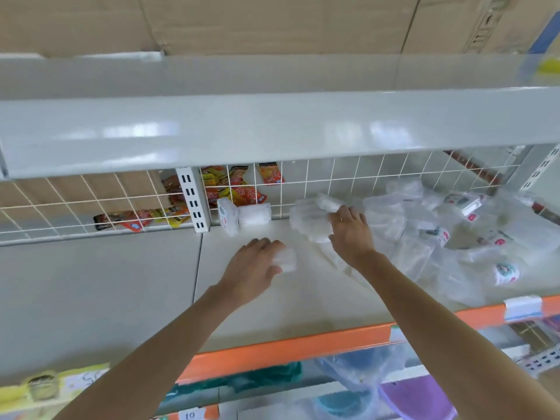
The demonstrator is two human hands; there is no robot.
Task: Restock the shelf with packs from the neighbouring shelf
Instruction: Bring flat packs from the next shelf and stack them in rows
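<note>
The left hand (253, 268) is curling loosely round a small clear pack (286, 259) mid-shelf (272, 310); the right hand (348, 230) is gripping a pack stack (309, 218) near the back grid (333, 180). Best sliding both leftward, keeping packs square, away from the loose pile (454, 237) filling the right end.

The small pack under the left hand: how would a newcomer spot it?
Find the orange-edged shelf. The left hand grips a small white pack on its bare middle. Unlike the clear packs piled right, it lies alone.
</note>
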